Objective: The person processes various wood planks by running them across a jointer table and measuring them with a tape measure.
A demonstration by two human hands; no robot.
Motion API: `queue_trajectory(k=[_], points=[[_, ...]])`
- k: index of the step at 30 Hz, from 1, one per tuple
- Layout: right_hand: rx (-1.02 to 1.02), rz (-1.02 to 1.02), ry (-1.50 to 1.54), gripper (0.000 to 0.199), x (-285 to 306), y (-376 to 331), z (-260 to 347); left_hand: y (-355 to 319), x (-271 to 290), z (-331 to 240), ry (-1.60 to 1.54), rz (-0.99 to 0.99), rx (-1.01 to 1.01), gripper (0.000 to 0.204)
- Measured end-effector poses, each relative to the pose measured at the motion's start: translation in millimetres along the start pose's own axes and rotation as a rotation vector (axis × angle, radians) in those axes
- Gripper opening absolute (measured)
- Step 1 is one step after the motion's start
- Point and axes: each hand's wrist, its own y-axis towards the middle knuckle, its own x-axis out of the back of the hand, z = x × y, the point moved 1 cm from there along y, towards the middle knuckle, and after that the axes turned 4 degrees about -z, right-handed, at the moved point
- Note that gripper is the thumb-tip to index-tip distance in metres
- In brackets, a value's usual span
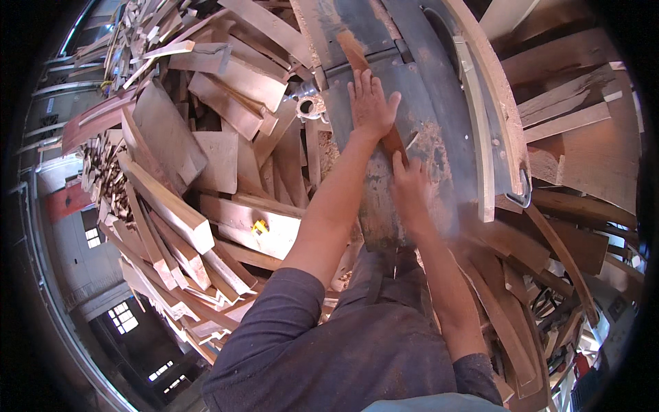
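Note:
A narrow brown wooden strip (pixel 392 143) lies lengthwise on the dark metal table (pixel 384 213) of a woodworking machine. My left hand (pixel 373 106) rests on top of the strip with fingers stretched forward and thumb out to the side. Beyond those fingers the strip's far end shows, near a crosswise gap in the table. Closer to me, my right hand (pixel 410 196) is closed at the strip's near end, its fingers partly curled and some hidden. Beside it lies a small pale splinter (pixel 412 141), with sawdust (pixel 429 147) scattered over the metal.
Heaped boards and offcuts (pixel 237 86) crowd the left side, with thick planks (pixel 168 199) stacked nearer. A small yellow object (pixel 259 227) sits on one board. Along the machine's right runs a long pale wood strip (pixel 480 137). More brown boards (pixel 570 158) lie farther right.

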Motion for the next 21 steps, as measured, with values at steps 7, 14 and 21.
queue_trajectory(k=[7,14,21], points=[[0.0,-0.039,0.002,0.047,-22,85,13,81,-16,36,0.031,0.024,-0.019,0.072],[-0.002,-0.078,-0.07,0.04,-41,147,20,142,-34,63,0.026,0.023,-0.053,0.073],[0.021,-0.11,-0.046,0.039,-48,177,23,173,-43,83,0.058,0.002,-0.038,0.075]])
